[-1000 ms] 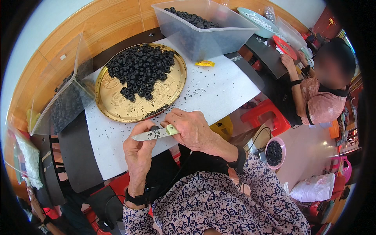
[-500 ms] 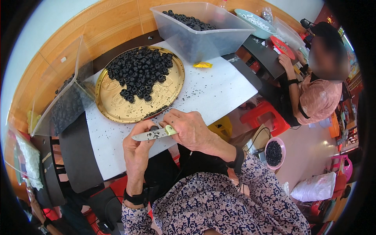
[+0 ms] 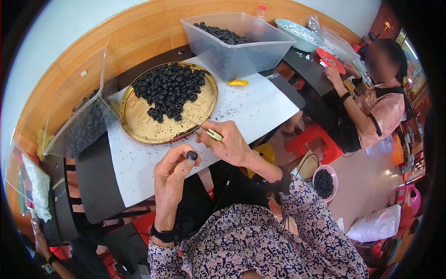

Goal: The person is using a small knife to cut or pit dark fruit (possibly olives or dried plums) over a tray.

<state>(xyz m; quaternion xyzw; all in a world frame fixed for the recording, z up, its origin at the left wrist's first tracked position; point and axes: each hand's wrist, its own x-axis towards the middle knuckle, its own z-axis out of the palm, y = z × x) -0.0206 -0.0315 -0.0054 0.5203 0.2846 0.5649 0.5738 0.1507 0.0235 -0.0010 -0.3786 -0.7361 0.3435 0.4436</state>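
Observation:
Between the thumb and fingers of my left hand (image 3: 173, 173) is a small round black rubbery part (image 3: 191, 155), held over the near edge of the white sheet (image 3: 139, 179). My right hand (image 3: 228, 143) grips a knife (image 3: 213, 134) by its pale green handle. Its blade points toward the tray and shows only in part, seen nearly edge-on. Just beyond both hands lies a round gold tray (image 3: 134, 123), bearing a heap of black ring-like parts (image 3: 169, 88) with holes. Black crumbs are scattered over the tray and sheet.
A clear bin (image 3: 241, 58) of black parts stands behind the tray, another clear bin (image 3: 69, 135) at left. A small yellow packet (image 3: 238, 82) lies on the sheet. At right are a co-worker (image 3: 381, 97), a red stool (image 3: 316, 142) and a pink bowl (image 3: 325, 183) of black bits.
My hands have moved apart. The knife has left the black part and swung toward the tray, while my left hand has turned, bringing the part into plain view.

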